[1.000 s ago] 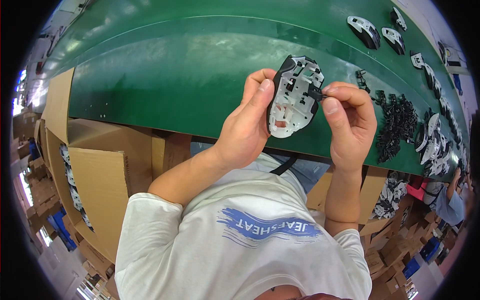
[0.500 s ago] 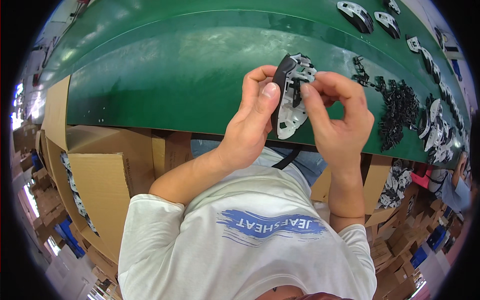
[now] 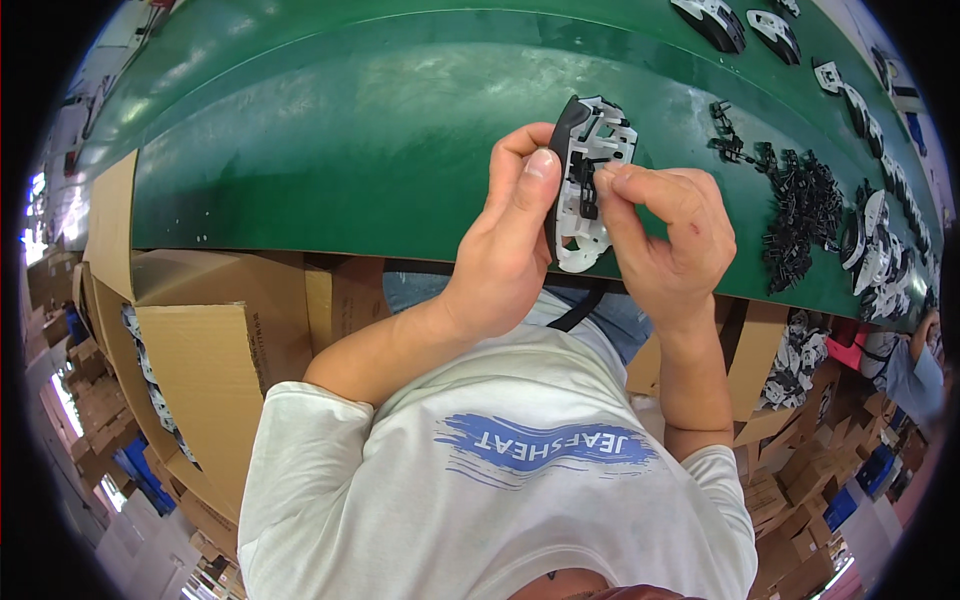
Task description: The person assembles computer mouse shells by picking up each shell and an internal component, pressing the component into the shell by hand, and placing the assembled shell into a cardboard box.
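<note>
My left hand [image 3: 505, 225] grips a curved plastic shell [image 3: 578, 240], glossy black outside and white and ribbed inside, much like a computer mouse cover. Its hollow side is turned toward my right hand. Inside the hollow sits a small black plastic part [image 3: 588, 190]. The thumb and forefinger of my right hand [image 3: 672, 225] are pinched together at the edge of that part, and the fingertips cover some of it. Both hands hold the work above the front edge of the green table [image 3: 330, 150].
Right of my hands lies a heap of black plastic parts [image 3: 800, 215]. Beyond it are stacked white-and-black shells [image 3: 875, 250], with more shells [image 3: 775, 35] at the far right. Cardboard boxes [image 3: 200, 345] stand below the table edge. Another person's sleeve [image 3: 915, 380] shows at the far right.
My right fingers have moved slightly left and closed into a tighter pinch against the black part. The shell has turned a little, showing more of its inside.
</note>
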`<state>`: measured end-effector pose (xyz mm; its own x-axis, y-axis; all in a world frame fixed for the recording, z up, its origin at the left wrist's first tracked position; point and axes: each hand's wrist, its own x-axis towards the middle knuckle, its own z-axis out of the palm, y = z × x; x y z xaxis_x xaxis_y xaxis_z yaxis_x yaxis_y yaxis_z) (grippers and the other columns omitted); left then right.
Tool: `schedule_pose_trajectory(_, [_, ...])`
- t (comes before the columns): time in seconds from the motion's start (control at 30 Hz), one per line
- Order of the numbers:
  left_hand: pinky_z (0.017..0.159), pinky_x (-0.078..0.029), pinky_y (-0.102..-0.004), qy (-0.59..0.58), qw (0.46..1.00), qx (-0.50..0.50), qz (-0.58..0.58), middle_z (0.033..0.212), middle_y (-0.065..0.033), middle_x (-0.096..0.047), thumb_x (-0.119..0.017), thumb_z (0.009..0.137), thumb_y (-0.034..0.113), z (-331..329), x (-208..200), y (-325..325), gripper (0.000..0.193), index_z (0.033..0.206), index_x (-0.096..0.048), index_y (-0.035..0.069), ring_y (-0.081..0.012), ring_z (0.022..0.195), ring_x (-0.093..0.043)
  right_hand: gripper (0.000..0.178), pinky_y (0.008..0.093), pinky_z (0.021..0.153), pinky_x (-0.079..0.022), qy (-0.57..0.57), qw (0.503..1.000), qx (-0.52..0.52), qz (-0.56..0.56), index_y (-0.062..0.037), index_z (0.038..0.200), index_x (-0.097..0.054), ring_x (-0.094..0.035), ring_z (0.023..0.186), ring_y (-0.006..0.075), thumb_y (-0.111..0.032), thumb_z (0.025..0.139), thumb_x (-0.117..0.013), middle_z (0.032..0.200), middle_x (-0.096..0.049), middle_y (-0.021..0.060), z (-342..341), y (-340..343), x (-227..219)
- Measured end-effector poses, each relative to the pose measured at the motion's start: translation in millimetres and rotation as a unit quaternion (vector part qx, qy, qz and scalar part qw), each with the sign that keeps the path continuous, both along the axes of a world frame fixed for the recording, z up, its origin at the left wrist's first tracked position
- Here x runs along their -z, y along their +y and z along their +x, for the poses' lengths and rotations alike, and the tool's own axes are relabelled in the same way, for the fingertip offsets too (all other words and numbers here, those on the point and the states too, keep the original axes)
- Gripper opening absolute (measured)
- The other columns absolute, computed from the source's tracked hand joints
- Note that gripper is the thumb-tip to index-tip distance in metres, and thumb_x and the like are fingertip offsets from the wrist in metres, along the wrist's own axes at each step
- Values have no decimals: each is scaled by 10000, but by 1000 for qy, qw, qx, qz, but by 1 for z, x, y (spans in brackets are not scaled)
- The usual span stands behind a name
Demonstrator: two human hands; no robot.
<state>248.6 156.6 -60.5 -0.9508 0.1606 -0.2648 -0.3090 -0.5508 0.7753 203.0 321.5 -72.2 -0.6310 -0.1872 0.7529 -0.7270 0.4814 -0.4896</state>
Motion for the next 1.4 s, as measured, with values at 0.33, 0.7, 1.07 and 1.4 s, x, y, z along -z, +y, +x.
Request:
schedule_pose_trajectory(0.33, [1038, -494, -326, -19, 998, 36, 42, 1440, -70, -568, -358, 1179, 418, 1, -6, 0, 521, 1584, -329, 92, -144, 1304, -568, 333, 330, 666, -543, 25, 998, -40, 51, -109, 959, -759, -677, 749, 200, 28, 691, -901, 910, -790, 11, -4, 18, -1])
schedule_pose_trajectory(0.7, [908, -493, -292, -35, 998, 47, 32, 1359, -37, -590, -380, 1176, 386, 3, -6, 3, 491, 1569, -327, 97, -92, 1163, -575, 308, 340, 674, -538, 27, 996, -28, 76, -105, 924, -750, -687, 767, 211, 24, 680, -887, 892, -779, 14, -3, 21, -5])
schedule_pose_trajectory(1.07, [965, -491, -293, -61, 995, 77, -6, 1350, -35, -576, -379, 1169, 394, 6, 1, 1, 502, 1560, -337, 83, -98, 1189, -568, 247, 395, 796, -564, -96, 980, -80, 155, -89, 953, -747, -701, 804, 239, -16, 752, -871, 850, -744, 29, -1, 28, -17])
schedule_pose_trajectory(1.4, [998, -548, -334, -62, 980, 98, 163, 1434, -80, -578, -368, 1176, 395, -3, -1, -4, 525, 1587, -319, 73, -140, 1219, -631, 400, 355, 950, -566, -242, 965, -70, -66, -18, 1257, -703, -681, 1116, 237, -21, 872, -813, 1396, -638, 206, 14, 39, -15])
